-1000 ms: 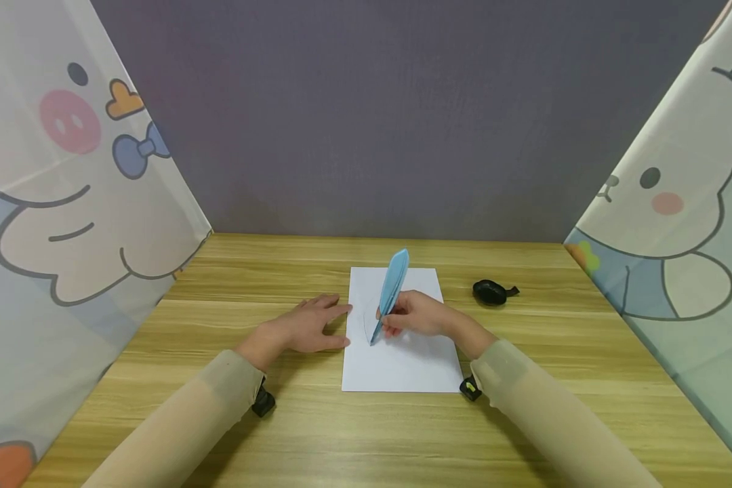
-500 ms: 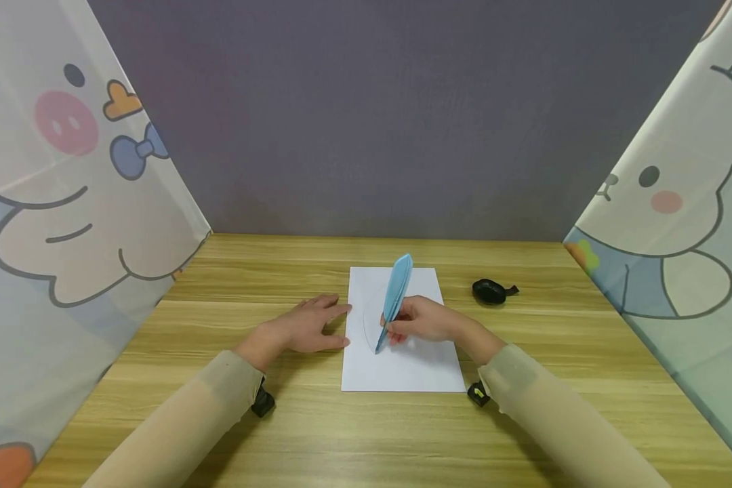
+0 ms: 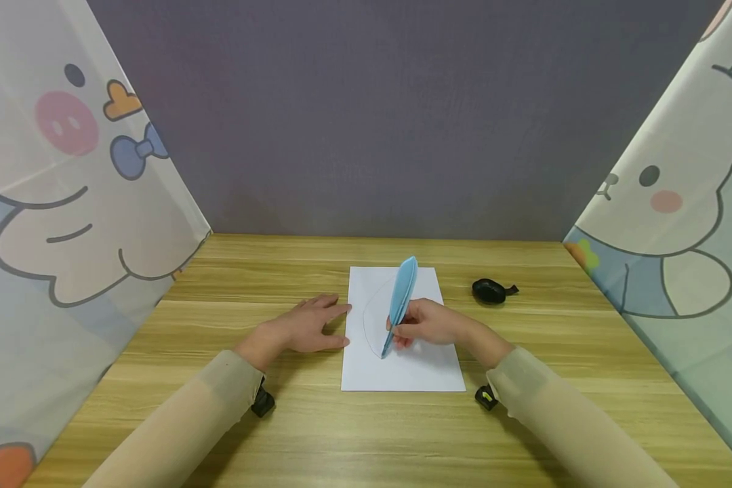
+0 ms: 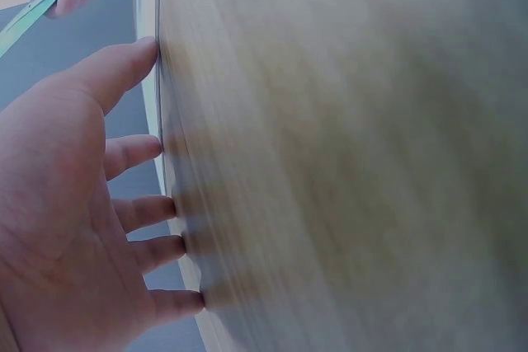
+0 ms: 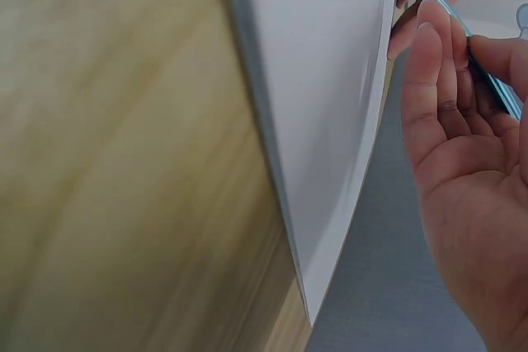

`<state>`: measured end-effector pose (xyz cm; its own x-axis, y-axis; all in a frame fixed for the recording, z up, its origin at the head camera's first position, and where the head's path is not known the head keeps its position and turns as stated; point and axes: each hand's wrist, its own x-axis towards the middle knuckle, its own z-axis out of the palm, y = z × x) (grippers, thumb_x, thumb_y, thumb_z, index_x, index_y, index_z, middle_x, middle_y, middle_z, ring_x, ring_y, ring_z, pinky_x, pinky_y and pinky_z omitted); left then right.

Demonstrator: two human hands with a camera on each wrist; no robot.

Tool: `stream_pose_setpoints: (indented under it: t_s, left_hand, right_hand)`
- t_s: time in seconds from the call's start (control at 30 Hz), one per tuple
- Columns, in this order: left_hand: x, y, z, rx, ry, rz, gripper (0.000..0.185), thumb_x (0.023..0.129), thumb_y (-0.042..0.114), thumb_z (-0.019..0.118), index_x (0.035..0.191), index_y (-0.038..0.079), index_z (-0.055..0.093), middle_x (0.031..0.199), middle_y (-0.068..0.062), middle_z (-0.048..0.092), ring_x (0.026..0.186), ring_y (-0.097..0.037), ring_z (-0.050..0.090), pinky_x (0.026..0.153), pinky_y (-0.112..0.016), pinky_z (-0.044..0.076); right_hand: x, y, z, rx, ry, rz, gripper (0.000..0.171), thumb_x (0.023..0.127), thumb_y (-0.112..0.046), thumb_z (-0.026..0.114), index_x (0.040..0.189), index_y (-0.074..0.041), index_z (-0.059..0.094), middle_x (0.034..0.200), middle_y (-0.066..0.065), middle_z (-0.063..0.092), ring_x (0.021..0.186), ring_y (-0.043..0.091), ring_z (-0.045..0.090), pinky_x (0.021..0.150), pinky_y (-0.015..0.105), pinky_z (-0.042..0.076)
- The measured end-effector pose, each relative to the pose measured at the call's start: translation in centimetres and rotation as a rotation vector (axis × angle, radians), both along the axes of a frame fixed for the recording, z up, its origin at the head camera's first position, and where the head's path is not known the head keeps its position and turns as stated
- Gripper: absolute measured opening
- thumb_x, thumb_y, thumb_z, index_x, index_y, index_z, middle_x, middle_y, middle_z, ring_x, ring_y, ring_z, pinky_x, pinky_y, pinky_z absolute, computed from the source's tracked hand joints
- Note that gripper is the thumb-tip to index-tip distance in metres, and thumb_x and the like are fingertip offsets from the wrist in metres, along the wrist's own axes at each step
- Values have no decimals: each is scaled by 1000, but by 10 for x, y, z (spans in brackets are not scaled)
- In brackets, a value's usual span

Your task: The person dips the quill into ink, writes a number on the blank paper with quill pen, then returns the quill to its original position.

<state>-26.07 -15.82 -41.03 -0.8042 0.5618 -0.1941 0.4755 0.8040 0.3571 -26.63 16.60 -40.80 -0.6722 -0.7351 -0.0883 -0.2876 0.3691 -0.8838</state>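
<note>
Pinched between the thumb and fingers of the right hand [image 3: 427, 324], a blue feather-shaped pen [image 3: 399, 303] stands tilted with its tip down on a white sheet of paper [image 3: 402, 369] and its broad end leaning up and away toward the far side. That grip is clamped on the pen's lower shaft, as the right wrist view also shows. A thin curved line [image 3: 369, 318] runs on the sheet from near its far edge down its left part to where the tip rests, so the step in hand looks like drawing an outline, with the stroke partway round and its near and right portions not yet made.

The left hand [image 3: 305, 327] lies flat on the counter [image 3: 232, 420], fingers straight and spread, holding nothing; its fingertips reach the sheet's left edge, and in the left wrist view they seem to press right at that edge to steady it.

The next move, as I judge it, calls for keeping the tip in light, even contact while the hand sweeps on round the curve, and for the left hand to keep the sheet from sliding.

Farther right on the counter, well apart from the sheet, sits a small black object [image 3: 490, 291]. Cartoon-printed curtains [image 3: 67, 203] close in both sides.
</note>
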Motion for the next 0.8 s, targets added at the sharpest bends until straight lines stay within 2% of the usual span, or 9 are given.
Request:
stream_pose_setpoints:
  t_s: [0.37, 0.8]
  left_hand:
    - [0, 0, 2, -3, -3, 2, 80, 107, 58, 65, 173, 21, 39, 182, -21, 25, 167, -51, 22, 135, -71, 19]
    - [-2, 0, 0, 1, -4, -3, 81, 106, 59, 65, 173, 21, 38, 182, -21, 24, 168, -50, 20, 135, -72, 18]
  right_hand:
    - [4, 11, 0, -6, -38, -4, 19, 111, -10, 63, 119, 5, 70, 101, 13, 78, 90, 17, 75, 82, 30, 66]
    - [7, 27, 0, 7, -38, -9, 18, 112, -10, 62, 120, 5, 70, 102, 14, 79, 90, 19, 76, 82, 31, 67]
